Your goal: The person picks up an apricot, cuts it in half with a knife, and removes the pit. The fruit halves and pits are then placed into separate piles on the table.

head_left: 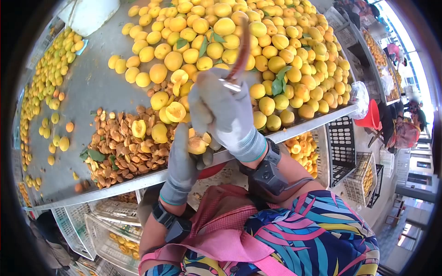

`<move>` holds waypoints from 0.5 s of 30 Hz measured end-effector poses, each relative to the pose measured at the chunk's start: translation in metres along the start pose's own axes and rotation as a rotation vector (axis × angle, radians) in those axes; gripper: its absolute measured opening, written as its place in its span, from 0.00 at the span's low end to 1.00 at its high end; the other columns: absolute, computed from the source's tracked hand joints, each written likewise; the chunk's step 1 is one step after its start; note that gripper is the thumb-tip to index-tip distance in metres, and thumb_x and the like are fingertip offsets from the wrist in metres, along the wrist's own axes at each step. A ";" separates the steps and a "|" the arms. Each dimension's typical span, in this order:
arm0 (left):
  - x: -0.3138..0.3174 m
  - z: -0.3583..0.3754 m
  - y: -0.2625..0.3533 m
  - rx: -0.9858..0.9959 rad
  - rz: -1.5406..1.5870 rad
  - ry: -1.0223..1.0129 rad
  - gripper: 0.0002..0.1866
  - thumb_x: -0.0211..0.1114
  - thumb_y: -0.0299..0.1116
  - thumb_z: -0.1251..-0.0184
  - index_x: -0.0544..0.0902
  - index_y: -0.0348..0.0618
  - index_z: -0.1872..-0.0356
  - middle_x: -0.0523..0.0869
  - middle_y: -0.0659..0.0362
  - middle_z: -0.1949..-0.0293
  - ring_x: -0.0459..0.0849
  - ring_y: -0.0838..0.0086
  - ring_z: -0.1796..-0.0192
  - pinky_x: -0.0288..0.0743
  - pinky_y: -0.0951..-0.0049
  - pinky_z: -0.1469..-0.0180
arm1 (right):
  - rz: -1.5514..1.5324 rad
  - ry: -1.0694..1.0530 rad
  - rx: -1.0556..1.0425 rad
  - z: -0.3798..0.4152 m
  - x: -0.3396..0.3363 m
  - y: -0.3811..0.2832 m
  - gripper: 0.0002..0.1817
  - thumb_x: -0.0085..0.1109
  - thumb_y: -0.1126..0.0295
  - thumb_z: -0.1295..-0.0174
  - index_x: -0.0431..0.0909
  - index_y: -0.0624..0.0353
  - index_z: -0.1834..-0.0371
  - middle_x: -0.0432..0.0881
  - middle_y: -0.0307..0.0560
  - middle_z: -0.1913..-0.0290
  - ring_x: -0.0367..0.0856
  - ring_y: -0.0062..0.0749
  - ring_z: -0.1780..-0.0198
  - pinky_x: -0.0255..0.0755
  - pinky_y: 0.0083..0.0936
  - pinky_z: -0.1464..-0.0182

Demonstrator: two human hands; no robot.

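My right hand [225,108], in a grey glove, is closed round a tool with a curved reddish-brown handle [242,50] and a shiny metal part [230,85]. Just below it, my gloved left hand [182,154] holds an opened apricot [198,143], with orange flesh showing. Whole yellow apricots [276,41] are heaped on the metal table [99,69] beyond my hands. To the left of my left hand lies a pile of brown pits [122,152], with a few cut apricot pieces [175,112] beside it. The tool's working tip cannot be made out.
The table's metal edge [294,132] runs below my hands. Crates of apricot halves [303,149] stand beneath it. More fruit [43,87] lies at the far left, near a white container [87,14]. A red bucket [368,117] and other people [405,133] are at the right.
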State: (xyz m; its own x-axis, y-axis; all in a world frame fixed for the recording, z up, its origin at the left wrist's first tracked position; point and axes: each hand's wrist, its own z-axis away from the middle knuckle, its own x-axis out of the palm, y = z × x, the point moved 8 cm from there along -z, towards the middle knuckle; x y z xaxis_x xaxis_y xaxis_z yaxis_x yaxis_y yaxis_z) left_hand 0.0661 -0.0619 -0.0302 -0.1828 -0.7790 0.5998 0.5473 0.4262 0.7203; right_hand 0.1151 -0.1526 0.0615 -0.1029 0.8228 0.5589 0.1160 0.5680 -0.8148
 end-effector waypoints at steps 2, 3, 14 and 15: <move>0.000 0.007 0.019 0.274 -0.484 0.070 0.18 0.51 0.37 0.30 0.70 0.36 0.46 0.80 0.57 0.71 0.75 0.78 0.78 0.65 0.79 0.79 | -0.023 0.072 0.067 0.001 0.005 0.006 0.10 0.58 0.67 0.35 0.80 0.65 0.67 0.75 0.32 0.80 0.69 0.11 0.82 0.60 0.12 0.82; 0.009 0.017 0.035 0.556 -0.955 0.141 0.19 0.56 0.34 0.34 0.69 0.35 0.46 0.81 0.54 0.68 0.79 0.74 0.74 0.70 0.76 0.74 | -0.026 0.076 0.065 0.001 0.005 0.005 0.10 0.58 0.67 0.35 0.80 0.65 0.67 0.75 0.32 0.80 0.69 0.11 0.82 0.60 0.12 0.82; 0.003 0.030 0.017 0.954 -1.501 0.122 0.30 0.67 0.24 0.59 0.69 0.36 0.49 0.77 0.46 0.54 0.76 0.48 0.54 0.69 0.54 0.51 | 0.095 -0.290 0.097 -0.002 0.029 0.021 0.10 0.63 0.67 0.39 0.83 0.64 0.63 0.80 0.32 0.73 0.73 0.10 0.71 0.67 0.13 0.71; 0.002 0.026 0.014 0.862 -1.474 0.030 0.29 0.66 0.23 0.60 0.69 0.38 0.50 0.77 0.46 0.54 0.76 0.48 0.54 0.69 0.53 0.52 | 0.094 -0.292 0.101 0.000 0.028 0.022 0.10 0.63 0.67 0.39 0.83 0.64 0.63 0.80 0.32 0.73 0.73 0.10 0.71 0.67 0.13 0.71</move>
State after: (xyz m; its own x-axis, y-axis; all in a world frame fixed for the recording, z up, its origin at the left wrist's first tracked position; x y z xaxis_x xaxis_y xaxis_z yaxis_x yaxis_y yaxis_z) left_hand 0.0523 -0.0458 -0.0102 -0.0721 -0.7150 -0.6954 -0.6268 -0.5099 0.5892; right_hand 0.1144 -0.1175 0.0592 -0.3768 0.8231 0.4248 0.0414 0.4731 -0.8800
